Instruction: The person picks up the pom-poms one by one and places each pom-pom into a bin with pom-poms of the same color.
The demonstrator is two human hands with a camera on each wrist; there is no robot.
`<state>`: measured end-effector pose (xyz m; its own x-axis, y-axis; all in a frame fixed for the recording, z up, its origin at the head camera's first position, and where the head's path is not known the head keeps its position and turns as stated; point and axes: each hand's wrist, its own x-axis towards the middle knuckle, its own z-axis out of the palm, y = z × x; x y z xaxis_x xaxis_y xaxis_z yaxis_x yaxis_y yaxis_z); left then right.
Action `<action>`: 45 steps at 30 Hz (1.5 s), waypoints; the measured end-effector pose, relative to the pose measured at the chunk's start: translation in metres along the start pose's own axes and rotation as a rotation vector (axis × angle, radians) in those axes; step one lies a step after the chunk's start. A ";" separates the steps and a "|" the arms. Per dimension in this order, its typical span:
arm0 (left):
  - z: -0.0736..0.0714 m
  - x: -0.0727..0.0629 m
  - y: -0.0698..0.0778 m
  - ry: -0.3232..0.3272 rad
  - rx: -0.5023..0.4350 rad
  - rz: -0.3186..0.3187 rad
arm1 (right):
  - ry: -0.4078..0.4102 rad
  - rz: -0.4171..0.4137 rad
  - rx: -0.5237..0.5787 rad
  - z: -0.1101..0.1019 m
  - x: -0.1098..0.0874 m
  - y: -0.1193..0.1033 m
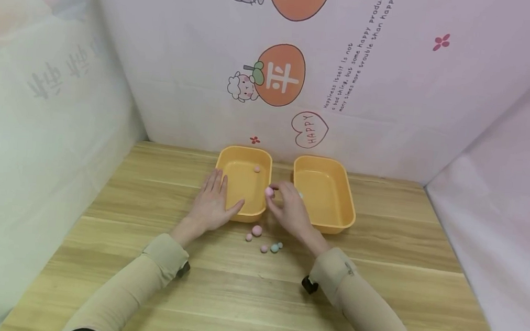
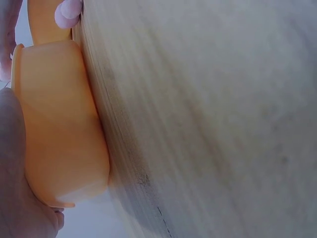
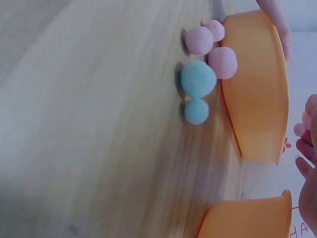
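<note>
My right hand (image 1: 291, 210) pinches a pink pom-pom (image 1: 269, 192) between thumb and fingertips, close to the right rim of the left yellow bin (image 1: 240, 217). My left hand (image 1: 212, 203) rests on that bin's left and front rim, fingers straight and thumb spread out. Inside the left bin lies a small pink pom-pom (image 1: 257, 169). A pale blue pom-pom (image 1: 301, 195) shows in the right yellow bin (image 1: 330, 229), partly behind my right hand. In front of the bins, three pink pom-poms (image 3: 199, 40) and two blue ones (image 3: 198, 79) lie on the table.
The two bins stand side by side near the back edge of the wooden table (image 1: 234, 299), with a narrow gap between them. A printed cloth wall (image 1: 181, 90) rises behind, and white cloth sides (image 1: 506, 171) flank the table.
</note>
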<state>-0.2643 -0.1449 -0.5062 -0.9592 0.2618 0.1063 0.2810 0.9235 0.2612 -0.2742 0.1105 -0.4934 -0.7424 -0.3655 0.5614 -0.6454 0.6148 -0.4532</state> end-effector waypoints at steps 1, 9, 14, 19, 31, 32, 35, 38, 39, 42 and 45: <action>0.000 0.000 0.000 0.001 0.003 0.000 | -0.003 0.011 0.001 0.000 0.002 0.000; 0.000 -0.001 -0.002 0.000 0.004 -0.003 | -0.030 0.079 0.018 0.008 0.022 -0.001; 0.000 0.000 -0.002 -0.004 -0.007 -0.004 | -0.035 0.089 0.007 0.013 0.035 -0.002; -0.001 0.000 -0.002 0.006 -0.005 0.004 | -0.042 0.095 -0.009 0.017 0.043 -0.002; -0.001 0.000 -0.002 0.016 -0.006 0.016 | -0.080 0.169 -0.007 0.026 0.055 0.004; -0.001 0.000 -0.003 0.017 -0.008 0.016 | -0.082 0.173 -0.008 0.027 0.056 0.005; 0.000 0.000 -0.004 0.021 -0.006 0.015 | -0.086 0.187 -0.014 0.028 0.060 0.007; 0.000 0.000 -0.004 0.024 -0.006 0.016 | -0.096 0.208 -0.018 0.029 0.062 0.008; 0.000 0.000 -0.004 0.022 -0.005 0.016 | -0.101 0.214 -0.018 0.030 0.063 0.009; 0.001 0.000 -0.004 0.017 -0.002 0.014 | -0.109 0.218 -0.022 0.031 0.065 0.010; 0.002 0.000 -0.004 0.015 -0.006 0.014 | -0.113 0.224 -0.031 0.032 0.066 0.011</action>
<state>-0.2653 -0.1480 -0.5093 -0.9546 0.2706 0.1242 0.2948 0.9179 0.2657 -0.3361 0.0711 -0.4835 -0.8828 -0.2928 0.3674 -0.4581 0.7099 -0.5349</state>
